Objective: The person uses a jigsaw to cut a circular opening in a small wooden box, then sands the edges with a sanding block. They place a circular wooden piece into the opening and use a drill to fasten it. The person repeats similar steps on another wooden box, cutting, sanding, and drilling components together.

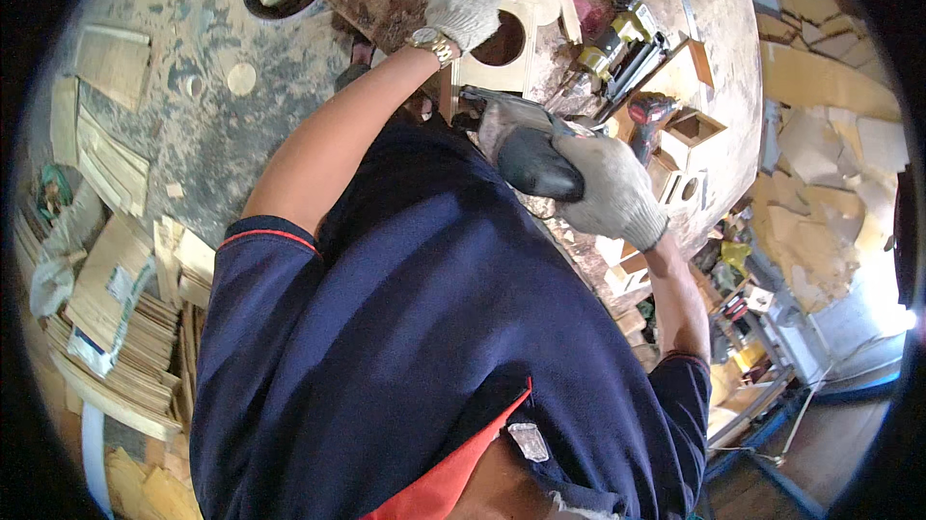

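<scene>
One grey-and-black handheld power tool (536, 163) sits in the grip of the gloved right hand (610, 184), which is closed around its rounded black handle; its long axis runs diagonally, the narrow front end pointing forward and left, away from that hand. Any markings on it are too small to read. Just ahead of the tool's front is one pale rectangular wooden panel (502, 77) with a single large round hole, its long axis running roughly away from the body. The gloved left hand (465, 13) lies palm down over the panel's far left part, fingers close together; whether they hook around its edge I cannot tell. Two pale round wooden discs (538, 4) lie near the left hand, one just to its right, the other farther beyond. Ahead of the right hand are one yellow-green-and-black nail gun (608, 47) and, nearer, one red-and-black cordless drill (648, 115). To that hand's right stand at least two small pale wooden boxes (696, 129), all on the brown, stained table (728, 47). A third disc (241, 79) lies well left of the left hand.
</scene>
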### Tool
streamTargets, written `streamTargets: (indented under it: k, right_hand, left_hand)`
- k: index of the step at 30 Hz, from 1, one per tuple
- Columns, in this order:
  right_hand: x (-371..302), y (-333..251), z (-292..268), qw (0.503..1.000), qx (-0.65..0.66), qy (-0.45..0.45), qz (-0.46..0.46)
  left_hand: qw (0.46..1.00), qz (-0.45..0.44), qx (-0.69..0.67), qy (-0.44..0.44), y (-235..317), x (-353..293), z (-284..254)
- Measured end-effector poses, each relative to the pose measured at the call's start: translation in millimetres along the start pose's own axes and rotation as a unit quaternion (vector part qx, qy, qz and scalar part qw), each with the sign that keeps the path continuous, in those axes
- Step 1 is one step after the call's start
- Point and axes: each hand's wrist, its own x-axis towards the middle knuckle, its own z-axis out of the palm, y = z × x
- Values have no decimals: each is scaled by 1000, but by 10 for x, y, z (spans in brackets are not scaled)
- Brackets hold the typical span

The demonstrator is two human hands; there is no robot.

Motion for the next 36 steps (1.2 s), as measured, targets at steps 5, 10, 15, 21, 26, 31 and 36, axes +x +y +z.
streamTargets:
  k: [5,10,15,21,26,31,36]
  right_hand:
    - [-1085,400,161,972,170,128,97]
    - [-1744,697,1523,641,595,468,127]
    - [-1555,815,2980,322,742,585,60]
    - [-1211,966,4017,174,785,594,11]
    - [-855,1220,4652,77,798,580,-148]
    - [-632,1402,4784,-47,788,610,-69]
    - [-561,1607,4538,-31,757,637,139]
  left_hand:
    - [999,16,23,-24,-32,9,-151]
    - [998,20,42,-41,-52,22,-243]
    - [993,56,-10,-104,-126,77,-470]
    - [973,72,44,-215,-122,198,-724]
    - [982,76,43,-169,-108,151,-810]
    - [995,12,19,-99,-180,-28,-846]
    - [998,-44,-28,-39,-210,-316,-819]
